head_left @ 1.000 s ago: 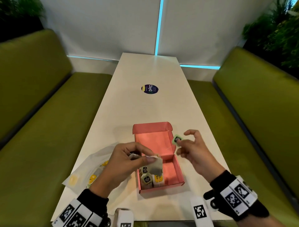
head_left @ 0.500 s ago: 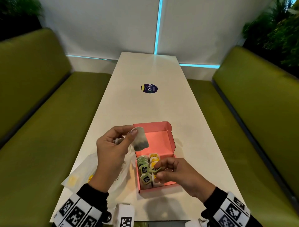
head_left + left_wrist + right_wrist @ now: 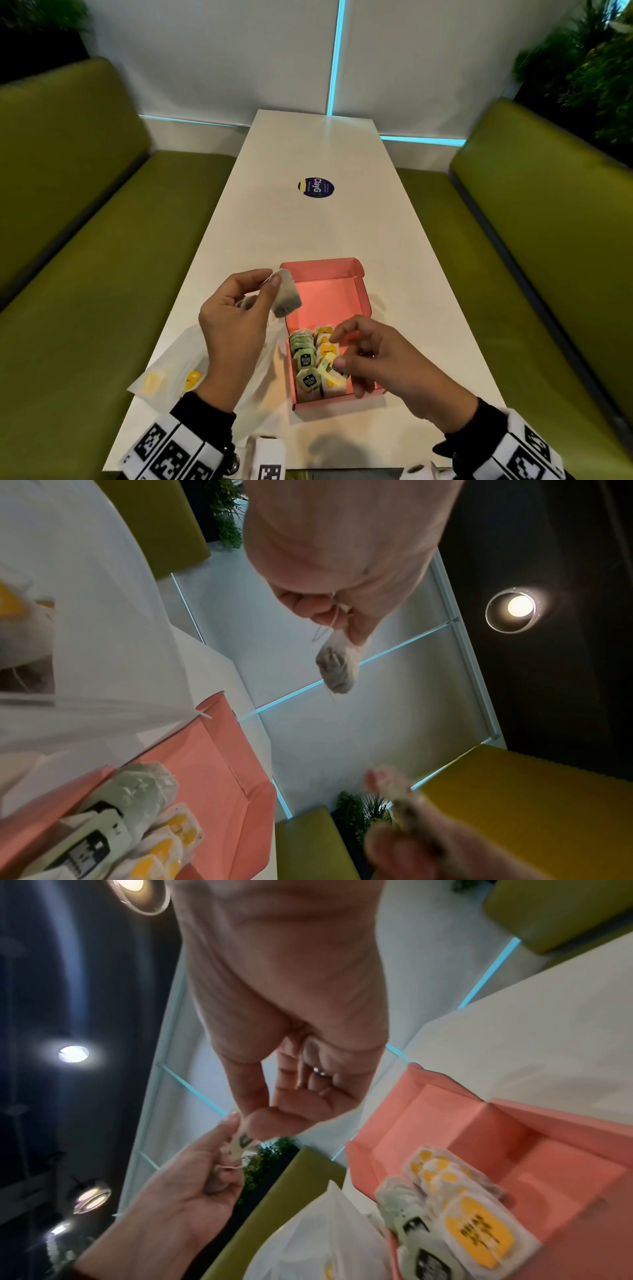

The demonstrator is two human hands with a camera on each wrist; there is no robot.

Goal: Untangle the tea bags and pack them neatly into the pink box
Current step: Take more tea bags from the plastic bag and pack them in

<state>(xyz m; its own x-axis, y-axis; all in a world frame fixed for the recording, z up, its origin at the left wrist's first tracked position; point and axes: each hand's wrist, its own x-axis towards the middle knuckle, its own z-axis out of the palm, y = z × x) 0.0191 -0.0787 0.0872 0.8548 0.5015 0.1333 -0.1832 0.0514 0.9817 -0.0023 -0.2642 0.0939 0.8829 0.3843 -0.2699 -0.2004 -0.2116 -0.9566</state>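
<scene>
The open pink box [image 3: 325,298] lies on the white table [image 3: 308,222]. Its near half holds a row of green-tagged tea bags [image 3: 303,363] and a row of yellow-tagged ones [image 3: 325,342]. My left hand [image 3: 272,279] pinches a tea bag [image 3: 286,294] by its top, raised beside the box's far left corner; the bag hangs below the fingers [image 3: 337,666]. My right hand [image 3: 337,365] pinches a pale green tag [image 3: 329,368] just above the packed rows. The wrist view shows that tag [image 3: 245,1141] between thumb and forefinger.
A clear plastic bag [image 3: 171,370] with more yellow-tagged tea bags lies left of the box, partly under my left forearm. A round dark sticker [image 3: 315,187] sits mid-table. Green benches [image 3: 85,257] flank both sides. A white marker block [image 3: 265,459] stands at the near edge.
My left hand lifted the tea bag from over the box's near end up to its far left corner. My right hand brought the green tag from right of the box down over the packed rows.
</scene>
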